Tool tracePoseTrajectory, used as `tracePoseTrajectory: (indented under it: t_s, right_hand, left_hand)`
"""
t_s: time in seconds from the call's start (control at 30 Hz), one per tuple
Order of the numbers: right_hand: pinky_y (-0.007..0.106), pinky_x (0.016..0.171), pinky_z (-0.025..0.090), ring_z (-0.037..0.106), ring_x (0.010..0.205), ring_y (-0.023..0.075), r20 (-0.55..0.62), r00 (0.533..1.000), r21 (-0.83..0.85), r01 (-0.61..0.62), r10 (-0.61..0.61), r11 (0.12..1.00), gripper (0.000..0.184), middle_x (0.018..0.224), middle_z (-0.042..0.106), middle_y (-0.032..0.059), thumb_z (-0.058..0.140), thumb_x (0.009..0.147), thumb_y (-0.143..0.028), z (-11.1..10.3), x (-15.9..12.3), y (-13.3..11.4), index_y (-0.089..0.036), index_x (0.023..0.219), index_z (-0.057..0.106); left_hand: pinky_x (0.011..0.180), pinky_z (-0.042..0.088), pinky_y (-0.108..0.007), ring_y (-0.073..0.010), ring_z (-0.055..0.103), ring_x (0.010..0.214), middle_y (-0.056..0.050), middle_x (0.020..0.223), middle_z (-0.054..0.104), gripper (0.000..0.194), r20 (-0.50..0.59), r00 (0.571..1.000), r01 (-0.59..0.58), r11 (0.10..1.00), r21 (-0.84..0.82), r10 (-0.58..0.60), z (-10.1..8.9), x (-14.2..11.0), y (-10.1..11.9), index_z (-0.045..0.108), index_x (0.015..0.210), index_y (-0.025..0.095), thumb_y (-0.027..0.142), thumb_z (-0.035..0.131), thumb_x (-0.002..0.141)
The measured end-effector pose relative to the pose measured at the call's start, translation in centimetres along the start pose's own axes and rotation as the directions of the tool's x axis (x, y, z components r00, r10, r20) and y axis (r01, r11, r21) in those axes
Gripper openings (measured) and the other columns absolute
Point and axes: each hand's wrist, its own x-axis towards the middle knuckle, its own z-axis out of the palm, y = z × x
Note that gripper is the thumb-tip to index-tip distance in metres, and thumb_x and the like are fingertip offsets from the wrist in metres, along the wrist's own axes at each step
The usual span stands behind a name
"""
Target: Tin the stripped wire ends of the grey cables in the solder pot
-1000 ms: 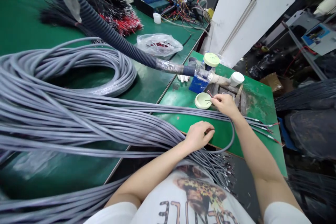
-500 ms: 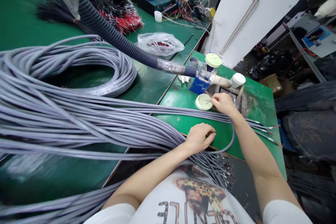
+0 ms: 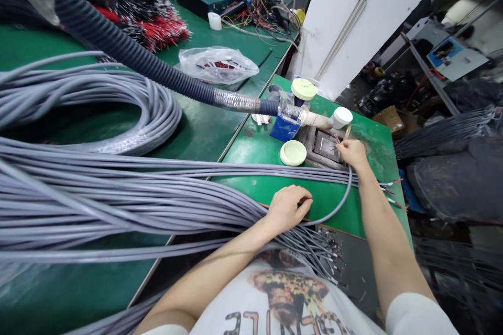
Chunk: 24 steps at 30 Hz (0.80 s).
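Observation:
My right hand [image 3: 353,154] pinches a grey cable [image 3: 342,204] near its stripped end, where thin wires stick out to the left. Those wires are over the square bright pool of a grimy metal pot, seemingly a solder pot [image 3: 313,153]. The cable loops down from that hand towards the table edge. My left hand [image 3: 288,207] lies loosely curled by the edge, thumb apart from the fingers, nothing visible in its grasp. Beneath its wrist runs a thick bundle of grey cables [image 3: 188,199]. A round pale-green dish [image 3: 293,153] sits just left of the pot.
A ribbed dark hose [image 3: 157,65] crosses above the bench to the pot. Around it stand a blue box [image 3: 283,130], a yellow-lidded jar [image 3: 304,89] and a white cup [image 3: 342,116]. Several cables with stripped ends lie across the green board [image 3: 377,141]. A coil of cable [image 3: 161,110] sits left.
My right hand has moved the cable end from above the pale-green dish to the pot on its right. My left hand stays by the bundle. The view has shifted slightly.

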Motion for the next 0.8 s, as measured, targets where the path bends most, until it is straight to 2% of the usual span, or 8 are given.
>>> tracePoseTrajectory:
  t_s: [0.3,0.47,0.57,0.67,0.8]
  right_hand:
    - [0.027,0.06,0.036,0.063,0.072,0.0219,0.014,1.0,-0.007,-0.018,0.018,1.0,0.032,0.076,0.072,0.0109,0.05,0.075,-0.036,0.8,0.2,0.4,-0.017,0.073,0.074]
    - [0.024,0.057,0.034,0.06,0.066,0.0178,0.007,0.999,0.047,0.04,-0.041,0.998,0.033,0.067,0.068,0.0066,0.048,0.078,-0.038,-1.3,-0.7,-0.3,-0.016,0.068,0.071]
    - [0.022,0.053,0.032,0.053,0.055,0.0129,0.02,0.984,0.187,0.17,-0.177,0.968,0.037,0.056,0.061,0.0016,0.047,0.081,-0.041,-3.3,-1.9,-2.3,-0.015,0.063,0.066]
    - [0.023,0.05,0.028,0.045,0.05,0.0107,0.025,0.94,0.319,0.316,-0.341,0.893,0.037,0.05,0.053,-0.0009,0.048,0.082,-0.041,-4.5,-3.1,-5.7,-0.015,0.059,0.061]
    - [0.024,0.05,0.025,0.044,0.051,0.0109,0.07,0.894,0.274,0.409,-0.443,0.87,0.032,0.053,0.054,-0.0004,0.049,0.08,-0.036,-4.2,-3.8,-10.0,-0.015,0.062,0.064]
  left_hand:
    - [0.073,0.044,-0.027,-0.0151,0.058,0.076,-0.001,0.079,0.067,0.012,-0.012,1.0,-0.012,1.0,0.009,0.012,0.2,0.0,-0.1,0.063,0.085,0.02,0.025,0.052,0.087]
    - [0.074,0.044,-0.028,-0.0154,0.058,0.077,-0.001,0.08,0.068,0.013,-0.011,1.0,-0.018,1.0,0.018,0.018,0.0,0.0,0.1,0.063,0.086,0.021,0.026,0.051,0.088]
    - [0.074,0.043,-0.028,-0.0155,0.058,0.077,-0.001,0.08,0.068,0.012,-0.002,1.0,-0.027,0.999,0.029,0.027,-0.1,0.0,0.2,0.063,0.087,0.021,0.026,0.052,0.087]
    - [0.073,0.043,-0.028,-0.0154,0.058,0.077,0.0,0.081,0.068,0.012,0.0,0.999,-0.041,0.998,0.044,0.041,-0.1,0.0,0.2,0.063,0.087,0.021,0.026,0.052,0.087]
    - [0.075,0.043,-0.028,-0.0157,0.059,0.078,0.0,0.08,0.068,0.012,-0.001,0.999,-0.038,0.997,0.072,0.038,-0.1,0.0,0.1,0.063,0.088,0.021,0.027,0.053,0.087]
